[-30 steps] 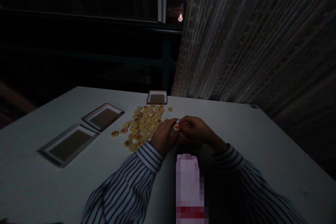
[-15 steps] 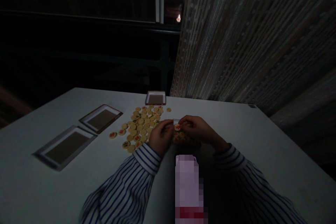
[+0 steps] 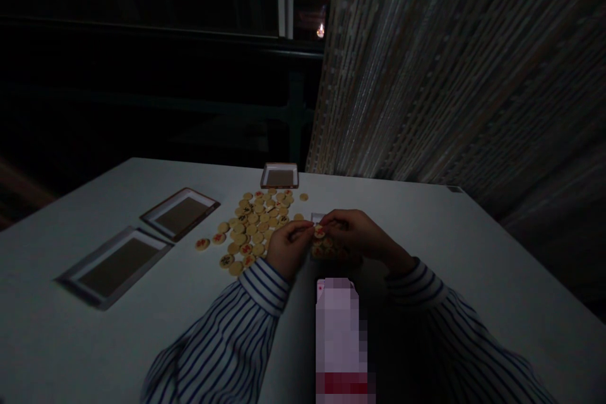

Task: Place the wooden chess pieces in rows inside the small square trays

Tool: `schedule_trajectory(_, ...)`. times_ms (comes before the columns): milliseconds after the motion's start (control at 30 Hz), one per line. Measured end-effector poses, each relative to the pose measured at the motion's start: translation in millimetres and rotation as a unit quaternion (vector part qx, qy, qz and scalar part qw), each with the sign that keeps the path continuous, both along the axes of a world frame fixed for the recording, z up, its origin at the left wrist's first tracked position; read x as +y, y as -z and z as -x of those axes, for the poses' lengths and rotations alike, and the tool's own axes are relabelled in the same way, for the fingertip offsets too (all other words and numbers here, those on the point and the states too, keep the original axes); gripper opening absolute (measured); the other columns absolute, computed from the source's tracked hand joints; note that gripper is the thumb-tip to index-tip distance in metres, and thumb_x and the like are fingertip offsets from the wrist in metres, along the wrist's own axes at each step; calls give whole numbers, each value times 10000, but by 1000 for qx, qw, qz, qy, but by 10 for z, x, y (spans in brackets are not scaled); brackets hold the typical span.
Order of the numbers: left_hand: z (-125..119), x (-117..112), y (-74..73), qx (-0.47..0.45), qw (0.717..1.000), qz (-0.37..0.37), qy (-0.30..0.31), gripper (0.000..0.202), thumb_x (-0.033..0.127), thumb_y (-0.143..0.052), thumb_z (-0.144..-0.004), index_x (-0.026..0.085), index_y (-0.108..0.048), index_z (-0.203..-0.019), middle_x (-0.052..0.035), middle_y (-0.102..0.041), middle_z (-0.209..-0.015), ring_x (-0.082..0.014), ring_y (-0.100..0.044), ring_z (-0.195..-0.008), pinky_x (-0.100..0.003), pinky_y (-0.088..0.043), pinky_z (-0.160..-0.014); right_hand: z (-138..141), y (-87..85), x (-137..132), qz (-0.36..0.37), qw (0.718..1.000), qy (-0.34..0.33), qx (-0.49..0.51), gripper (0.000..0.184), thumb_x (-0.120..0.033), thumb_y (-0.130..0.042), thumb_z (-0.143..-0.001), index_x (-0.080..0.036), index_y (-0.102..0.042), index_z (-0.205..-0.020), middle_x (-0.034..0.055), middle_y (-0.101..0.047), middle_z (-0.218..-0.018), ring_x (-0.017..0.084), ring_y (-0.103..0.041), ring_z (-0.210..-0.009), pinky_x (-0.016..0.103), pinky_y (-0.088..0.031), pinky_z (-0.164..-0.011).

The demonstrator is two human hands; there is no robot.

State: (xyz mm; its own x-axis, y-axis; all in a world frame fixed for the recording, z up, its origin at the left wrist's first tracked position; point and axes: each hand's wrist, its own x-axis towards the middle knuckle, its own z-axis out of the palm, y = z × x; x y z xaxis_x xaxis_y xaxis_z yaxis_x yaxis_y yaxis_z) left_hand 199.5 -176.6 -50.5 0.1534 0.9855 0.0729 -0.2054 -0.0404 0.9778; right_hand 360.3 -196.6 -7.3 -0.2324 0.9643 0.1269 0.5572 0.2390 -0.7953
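Observation:
Both my hands meet over the middle of a white table (image 3: 473,265). My left hand (image 3: 287,248) and my right hand (image 3: 354,233) pinch one round tan game piece with a red mark (image 3: 319,231) between their fingertips. Under the hands lie a few more red-marked pieces (image 3: 326,251). Left of my left hand spreads a loose pile of several tan round pieces (image 3: 253,227), some marked red, some black. Both sleeves are striped blue and white.
Two flat rectangular trays lie at the left: a near tray (image 3: 116,264) and a farther tray (image 3: 180,212). A small box (image 3: 280,175) sits beyond the pile. A blurred upright object (image 3: 339,334) stands close in front. A textured curtain (image 3: 449,76) hangs at the right.
My hands have stayed together on the red-marked piece, with the fingers shifting slightly. The view has drifted a little, so the table's things sit slightly further left.

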Motion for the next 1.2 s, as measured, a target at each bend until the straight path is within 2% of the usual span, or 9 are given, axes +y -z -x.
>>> schedule_trajectory(333, -1, -21, -21, 18, 1000, -16, 6, 179, 287, -701, -560, 155, -663, -674, -30, -687, -630, -164, -643, -610, -265, -521, -578, -26, -1, -1, -15, 999, -23, -18, 150, -244, -560, -762, -179, -659, -853, 20, -684, -812, 138, -620, -737, 252, -475, -667)
schedule_trajectory(733, -9, -21, 12, -4, 1000, 15, 18, 210, 302, -716, -543, 154, -653, -679, -12, -673, -591, -138, -622, -555, -238, -505, -543, -35, 7, 11, -27, 999, -31, -34, 182, -258, -533, -793, -174, -666, -886, 26, -692, -845, 139, -623, -775, 247, -464, -698)
schedule_trajectory(1200, -7, -46, 4, 10, 1000, 2, 16, 201, 321, -709, -557, 173, -647, -678, -11, -669, -580, -141, -623, -549, -237, -504, -520, -23, -33, -21, -7, 999, -29, -33, 199, -251, -530, -794, -169, -665, -915, 38, -689, -863, 141, -623, -780, 261, -470, -696)
